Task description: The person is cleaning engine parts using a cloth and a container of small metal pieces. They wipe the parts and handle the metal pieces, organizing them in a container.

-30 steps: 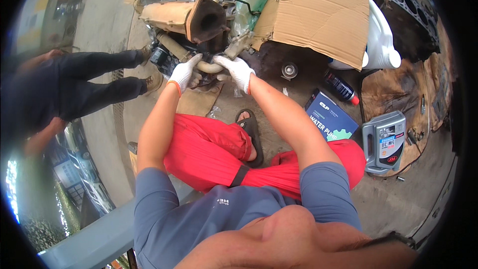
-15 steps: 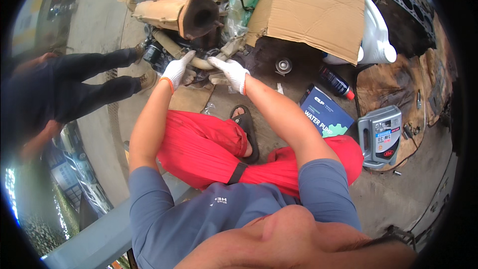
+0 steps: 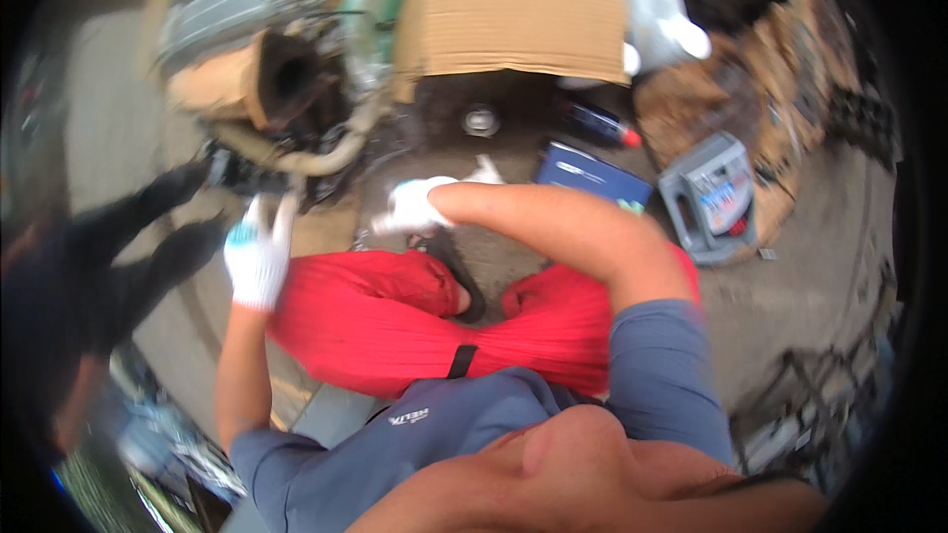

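Observation:
Both my hands wear white knit gloves and are apart from the engine parts. My left hand [image 3: 259, 255] is just in front of the engine, its fingers stretched out and nothing seen in them. My right hand [image 3: 417, 205] is over the floor near my knee, its fingers smeared by motion, so I cannot tell whether they hold anything. A curved, pale, dirty pipe [image 3: 341, 156] runs along the near side of the engine. Behind it are a brown, rusty exhaust part [image 3: 215, 87] with a dark round mouth and a grey ribbed engine cover [image 3: 247, 8].
A cardboard box [image 3: 523, 10] stands beyond my right hand. Nearby are a small round metal part [image 3: 481, 120], a dark spray can [image 3: 597, 125] with a red cap, a blue box [image 3: 588, 173] and a grey oil jug [image 3: 709, 199]. Another person's dark-trousered legs [image 3: 148, 227] are at left.
Both hands have left the pipe and drawn back toward me. They have moved farther apart. The view has swung, so the surroundings sit farther left.

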Available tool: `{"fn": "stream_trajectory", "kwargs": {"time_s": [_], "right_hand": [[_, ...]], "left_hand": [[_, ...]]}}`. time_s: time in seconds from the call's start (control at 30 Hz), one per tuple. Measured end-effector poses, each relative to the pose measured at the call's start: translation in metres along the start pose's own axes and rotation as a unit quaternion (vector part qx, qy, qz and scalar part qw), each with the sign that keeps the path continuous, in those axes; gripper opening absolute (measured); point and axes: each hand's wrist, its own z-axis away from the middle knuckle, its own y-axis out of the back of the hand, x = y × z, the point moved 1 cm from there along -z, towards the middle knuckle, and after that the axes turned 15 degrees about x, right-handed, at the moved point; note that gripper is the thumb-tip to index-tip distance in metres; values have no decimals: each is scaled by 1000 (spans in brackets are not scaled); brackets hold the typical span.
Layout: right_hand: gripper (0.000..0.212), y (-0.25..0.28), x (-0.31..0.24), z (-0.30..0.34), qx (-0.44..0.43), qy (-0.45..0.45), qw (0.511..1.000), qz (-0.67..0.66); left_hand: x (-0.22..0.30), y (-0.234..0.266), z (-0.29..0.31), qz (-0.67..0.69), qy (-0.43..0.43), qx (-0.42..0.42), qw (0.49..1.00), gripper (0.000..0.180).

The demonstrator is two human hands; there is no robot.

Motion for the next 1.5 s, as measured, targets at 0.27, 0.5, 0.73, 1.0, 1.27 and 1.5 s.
{"fn": "stream_trajectory", "kwargs": {"time_s": [0.27,0.5,0.73,1.0,1.27,1.5], "right_hand": [[37,-6,32,233,148,11,981,128],[40,-15,34,271,245,-93,965,22],[45,-91,-55,367,416,-187,857,-240],[38,-147,-161,635,570,-275,681,-369],[47,-148,-55,785,669,-227,515,-486],[52,-143,27,1033,768,-257,477,-340]], "left_hand": [[170,1,31,270,-230,-401,845,39],[194,11,58,219,-225,-457,832,43],[228,131,88,224,-148,-497,825,54],[253,268,32,209,-133,-469,848,54],[184,298,3,79,-161,-399,899,55],[362,323,-9,12,-418,-401,815,48]]}}
